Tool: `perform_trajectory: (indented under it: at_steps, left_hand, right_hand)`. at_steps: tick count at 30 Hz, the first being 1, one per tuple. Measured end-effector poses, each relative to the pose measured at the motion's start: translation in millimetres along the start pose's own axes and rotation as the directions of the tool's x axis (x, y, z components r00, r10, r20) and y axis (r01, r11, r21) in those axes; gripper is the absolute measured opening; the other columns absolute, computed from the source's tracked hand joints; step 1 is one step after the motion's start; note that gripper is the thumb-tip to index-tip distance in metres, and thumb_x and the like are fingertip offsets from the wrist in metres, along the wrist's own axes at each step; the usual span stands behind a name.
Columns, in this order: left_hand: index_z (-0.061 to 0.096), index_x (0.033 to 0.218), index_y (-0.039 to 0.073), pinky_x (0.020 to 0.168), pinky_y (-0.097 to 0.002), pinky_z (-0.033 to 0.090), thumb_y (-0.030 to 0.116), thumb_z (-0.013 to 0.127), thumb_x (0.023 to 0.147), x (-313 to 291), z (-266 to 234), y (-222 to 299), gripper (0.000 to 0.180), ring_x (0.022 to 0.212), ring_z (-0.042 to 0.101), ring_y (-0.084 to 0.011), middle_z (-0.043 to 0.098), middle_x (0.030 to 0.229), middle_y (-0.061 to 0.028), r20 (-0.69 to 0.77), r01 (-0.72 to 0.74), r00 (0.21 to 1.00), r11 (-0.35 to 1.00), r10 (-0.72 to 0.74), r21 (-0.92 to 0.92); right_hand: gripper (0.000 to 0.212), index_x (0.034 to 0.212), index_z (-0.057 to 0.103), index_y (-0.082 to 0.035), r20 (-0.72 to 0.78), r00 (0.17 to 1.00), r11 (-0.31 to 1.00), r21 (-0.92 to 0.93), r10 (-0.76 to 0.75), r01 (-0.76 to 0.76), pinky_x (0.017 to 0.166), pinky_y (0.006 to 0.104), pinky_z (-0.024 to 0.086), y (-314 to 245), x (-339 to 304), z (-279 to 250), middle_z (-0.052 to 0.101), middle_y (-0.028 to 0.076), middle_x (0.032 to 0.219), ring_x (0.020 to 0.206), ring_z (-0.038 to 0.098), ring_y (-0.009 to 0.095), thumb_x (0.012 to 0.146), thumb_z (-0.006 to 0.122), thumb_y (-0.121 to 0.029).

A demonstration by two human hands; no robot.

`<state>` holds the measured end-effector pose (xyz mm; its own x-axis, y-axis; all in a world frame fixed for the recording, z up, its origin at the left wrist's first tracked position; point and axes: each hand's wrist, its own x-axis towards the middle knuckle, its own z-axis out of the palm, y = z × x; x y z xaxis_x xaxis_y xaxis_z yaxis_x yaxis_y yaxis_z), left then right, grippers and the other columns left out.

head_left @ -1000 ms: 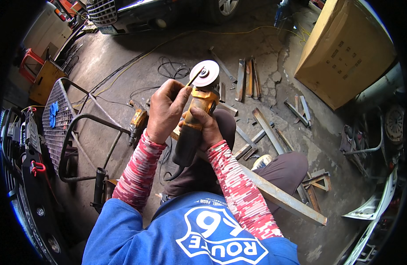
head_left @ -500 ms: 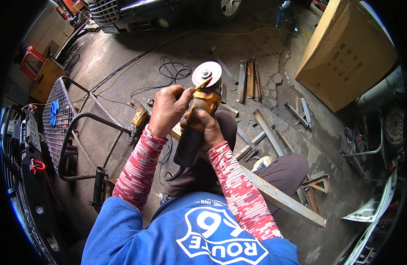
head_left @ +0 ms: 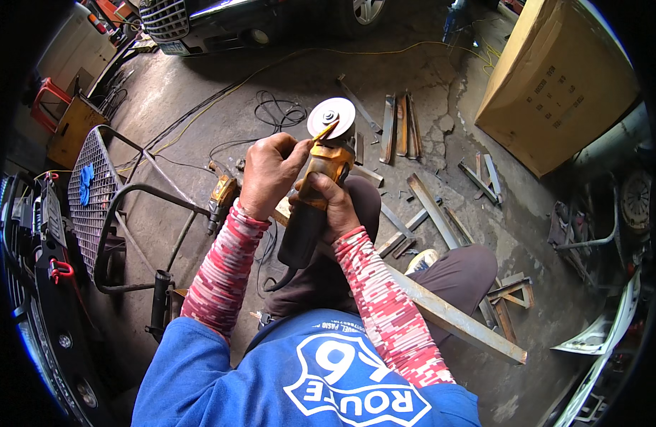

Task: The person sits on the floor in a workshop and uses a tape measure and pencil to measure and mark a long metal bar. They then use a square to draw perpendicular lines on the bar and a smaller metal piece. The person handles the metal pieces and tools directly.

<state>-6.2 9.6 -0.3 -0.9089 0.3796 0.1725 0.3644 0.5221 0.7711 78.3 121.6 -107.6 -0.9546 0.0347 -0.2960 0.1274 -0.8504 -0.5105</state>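
Observation:
In front of me, my right hand (head_left: 335, 206) is wrapped round the body of a yellow and black angle grinder (head_left: 331, 164), held with its head pointing away. A round whitish disc (head_left: 331, 114) with a metal nut at its centre sits on that head. My left hand (head_left: 271, 174) pinches a thin yellow stick (head_left: 327, 130), pencil-like in shape, between thumb and fingers. Its far end lies across the lower part of the disc; whether it touches I cannot tell. The grinder's cord (head_left: 279, 283) curls from the rear of the handle.
A yellow power drill (head_left: 222, 196) lies left of my hands beside a metal mesh frame (head_left: 93, 192). Several metal bars (head_left: 433, 210) lie ahead and right; one long bar (head_left: 463, 327) crosses by my leg. A cardboard box (head_left: 555, 85) stands far right, a car (head_left: 249, 25) ahead.
The yellow stick has shifted slightly against the disc, its far end a little lower and to the left. Both hands keep their grips almost in place.

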Motion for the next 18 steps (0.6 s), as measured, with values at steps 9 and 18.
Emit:
perform_trajectory:
  at_steps: [9,18]
  left_hand:
    - [0.077,0.097,-0.006,0.060,-0.0284,0.053,0.025,0.075,0.103,-2.0,-0.3,3.5,0.032,0.067,0.065,-0.0118,0.073,0.077,-0.0095,-0.024,-0.015,1.000,0.999,0.016,0.044]
    - [0.077,0.091,-0.006,0.059,-0.0310,0.055,0.024,0.080,0.097,-2.9,0.7,1.0,0.031,0.062,0.069,-0.0147,0.074,0.073,-0.0131,-0.064,-0.067,0.996,0.998,0.067,0.001]
  right_hand:
    - [0.045,0.122,0.066,-0.003,-0.010,1.000,1.000,0.011,0.001,-0.001,0.086,0.0374,0.065,0.7,-0.6,0.4,0.076,0.010,0.099,0.086,0.078,0.024,0.093,0.081,-0.034]
    - [0.046,0.124,0.066,-0.003,0.010,1.000,1.000,0.017,0.016,-0.016,0.086,0.0380,0.065,1.4,1.0,-2.9,0.076,0.009,0.100,0.087,0.078,0.024,0.093,0.082,-0.033]
